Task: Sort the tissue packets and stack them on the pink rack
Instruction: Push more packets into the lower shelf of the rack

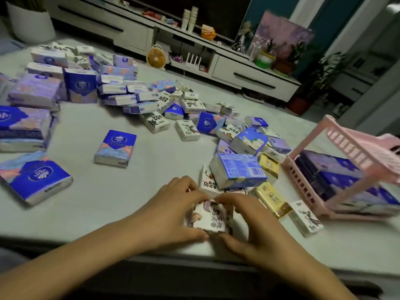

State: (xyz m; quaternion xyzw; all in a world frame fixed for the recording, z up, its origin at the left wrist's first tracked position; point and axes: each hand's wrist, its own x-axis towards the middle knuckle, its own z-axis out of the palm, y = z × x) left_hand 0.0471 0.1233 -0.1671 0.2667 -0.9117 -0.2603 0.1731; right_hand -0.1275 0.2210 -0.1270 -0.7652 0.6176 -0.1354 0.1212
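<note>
**A:** How far along was the sorting?

**B:** It looked early. The pink rack (303,182), tilted at the right edge of the frame, held a few dark blue packs (331,167) on its lower level. Far more packets lay unsorted: a loose heap (173,105) ran from the upper left towards the centre right. A few gold packets (272,200) lay just beside the rack.

**A:** And the hands?

**B:** Both were at the lower centre. The left hand (173,211) and right hand (255,226) had fingers curled round a small white packet (211,217) on the table's near edge. Blur hid whether it was one packet or several.

**A:** Was anything grouped already?

**B:** Possibly. Larger blue packs (23,126) sat piled at the left edge, and one blue packet (115,148) lay alone left of centre.

**A:** What about the surface and the room?

**B:** The table (140,195) was pale grey. Beyond it, across the top, ran a low white cabinet (249,72) with a small yellow fan (156,57) in front. A white planter (32,24) stood at the upper left, and a potted plant (300,102) at the right.
</note>
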